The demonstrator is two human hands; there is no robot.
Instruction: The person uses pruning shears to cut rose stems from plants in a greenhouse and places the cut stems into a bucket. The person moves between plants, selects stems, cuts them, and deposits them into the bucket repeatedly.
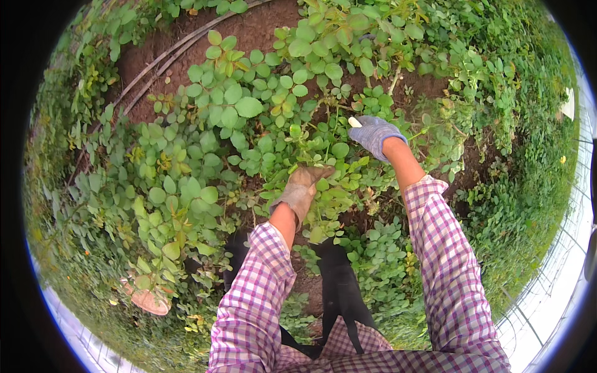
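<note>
Rose bushes (233, 107) with round, toothed leaves fill the ground before me. My left hand (301, 189), in a worn tan glove, reaches in among low leafy shoots (333, 198). Its fingers point to the right, and leaves partly cover them, so whether they grip a stem is unclear. Farther out and to the right, my right hand (373, 135) wears a blue-grey knit glove and is curled closed. A short white piece (354, 122) sticks out of that fist on its left side; the rest of it is hidden. Green stems and leaves surround the glove.
Two thin dark hoses (170, 63) run across bare reddish soil (261, 28) at upper left. A pinkish rounded object (149, 298) lies among leaves at lower left. Far right stands a white object (567, 105). Thorny-looking bare stems (395, 80) rise beyond my right hand.
</note>
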